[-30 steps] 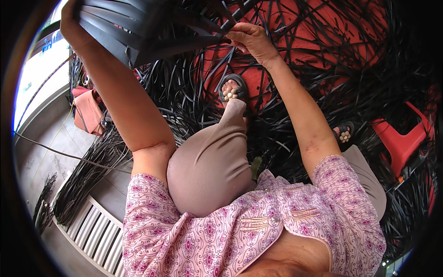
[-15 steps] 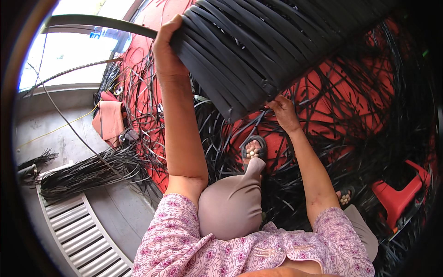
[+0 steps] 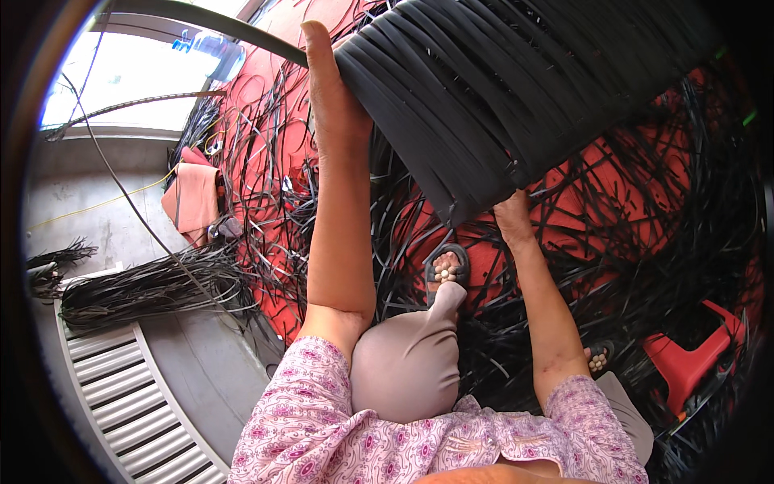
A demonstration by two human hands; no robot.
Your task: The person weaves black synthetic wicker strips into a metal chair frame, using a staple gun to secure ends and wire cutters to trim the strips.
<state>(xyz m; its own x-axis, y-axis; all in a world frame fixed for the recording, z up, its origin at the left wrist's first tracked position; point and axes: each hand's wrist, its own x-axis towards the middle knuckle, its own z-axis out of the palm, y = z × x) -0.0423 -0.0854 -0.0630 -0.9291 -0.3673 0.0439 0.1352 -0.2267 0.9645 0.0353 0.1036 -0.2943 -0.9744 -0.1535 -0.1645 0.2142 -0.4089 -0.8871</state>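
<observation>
A large dark panel of black flat strips (image 3: 484, 97), set side by side like weaving, is tilted across the top of the view. My left hand (image 3: 337, 101) grips its left end, thumb sticking up along the edge and the other fingers hidden behind it. At the panel's lower edge is my right hand (image 3: 513, 216), its fingers hidden under the edge by a small pale spot. Whether they pinch a strip cannot be seen. One dark strip end hangs from the panel's lower corner.
Loose black strips (image 3: 597, 194) litter the red floor covering (image 3: 484, 270). A red plastic stool (image 3: 685, 367) lies at the right. Bundled strips (image 3: 153, 286) rest on a white slatted rack (image 3: 133, 395) at the left. A clear bottle (image 3: 211, 55) and a dark curved bar (image 3: 218, 24) are at upper left.
The panel and both my hands have shifted right, and the panel's near corner is slightly lower. My left thumb has straightened upward. My right fingers have slipped out of sight under the edge.
</observation>
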